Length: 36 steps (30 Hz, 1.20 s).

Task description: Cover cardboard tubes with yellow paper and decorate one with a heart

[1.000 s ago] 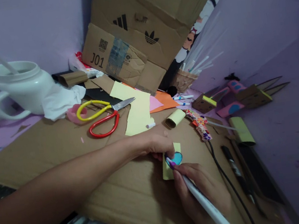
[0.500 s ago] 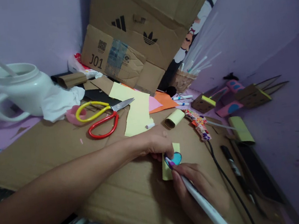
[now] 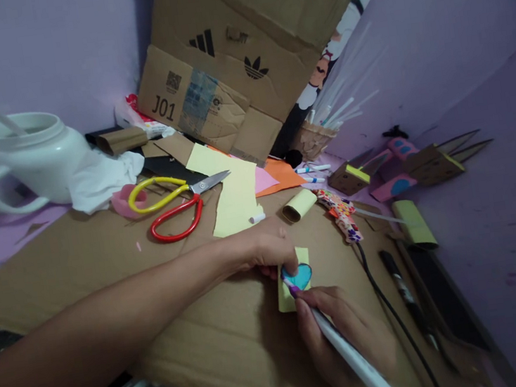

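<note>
A small yellow paper slip [image 3: 303,256] lies on a big sheet of cardboard [image 3: 104,260], with a blue heart shape [image 3: 301,275] drawn on it. My left hand [image 3: 268,248] presses down on the slip's left edge with its fingertips. My right hand [image 3: 347,334] grips a white marker [image 3: 353,359] whose purple tip touches the left side of the blue shape. Part of the slip is hidden under both hands.
Red and yellow scissors [image 3: 176,205], yellow paper [image 3: 233,190], a paper roll [image 3: 298,204], a patterned glue gun [image 3: 341,212] with black cord, a black pen [image 3: 402,282], a white jug [image 3: 32,161], cardboard boxes [image 3: 221,70] and small cardboard pieces [image 3: 408,166] surround the hands.
The marker tip has shifted slightly up and left along the edge of the blue shape. My left hand stays on the slip. The view has drifted a little.
</note>
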{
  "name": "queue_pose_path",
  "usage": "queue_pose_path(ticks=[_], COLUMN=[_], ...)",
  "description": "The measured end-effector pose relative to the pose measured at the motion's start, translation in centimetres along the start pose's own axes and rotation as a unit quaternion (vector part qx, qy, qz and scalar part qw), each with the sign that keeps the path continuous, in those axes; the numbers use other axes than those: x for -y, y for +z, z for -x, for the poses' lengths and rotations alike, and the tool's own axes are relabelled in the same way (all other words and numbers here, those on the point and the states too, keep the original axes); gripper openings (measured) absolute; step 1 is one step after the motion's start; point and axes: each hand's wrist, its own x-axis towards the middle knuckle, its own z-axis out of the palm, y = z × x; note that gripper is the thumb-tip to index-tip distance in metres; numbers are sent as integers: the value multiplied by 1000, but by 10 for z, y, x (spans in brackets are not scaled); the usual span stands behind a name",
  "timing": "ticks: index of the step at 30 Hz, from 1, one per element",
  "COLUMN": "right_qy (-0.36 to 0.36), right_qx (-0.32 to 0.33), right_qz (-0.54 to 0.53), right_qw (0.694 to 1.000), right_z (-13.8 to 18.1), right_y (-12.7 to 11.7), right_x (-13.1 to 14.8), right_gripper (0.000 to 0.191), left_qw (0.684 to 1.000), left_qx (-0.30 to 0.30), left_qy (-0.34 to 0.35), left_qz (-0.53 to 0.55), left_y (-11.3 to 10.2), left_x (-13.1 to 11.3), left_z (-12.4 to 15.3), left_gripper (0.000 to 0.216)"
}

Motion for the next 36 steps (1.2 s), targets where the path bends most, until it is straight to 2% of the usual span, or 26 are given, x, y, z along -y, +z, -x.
queue_pose_path(ticks=[9,23,36], right_qy=[12,22,69], right_qx=[9,2,6], right_qz=[10,-49,-64], right_qw=[1000,999,996], right_z=[3,2,4], right_y=[-2,-6,-9], right_x=[-1,-2,-5], right_gripper=[6,8,8], left_qw=[1000,1000,1000], left_qx=[-8,-5,-10], left_qy=[-6,-11,-26], left_qz=[1,5,9], left_y=[-2,-2,-1], left_x=[0,0,-2], left_z=[-1,0,1], left_gripper=[8,12,10])
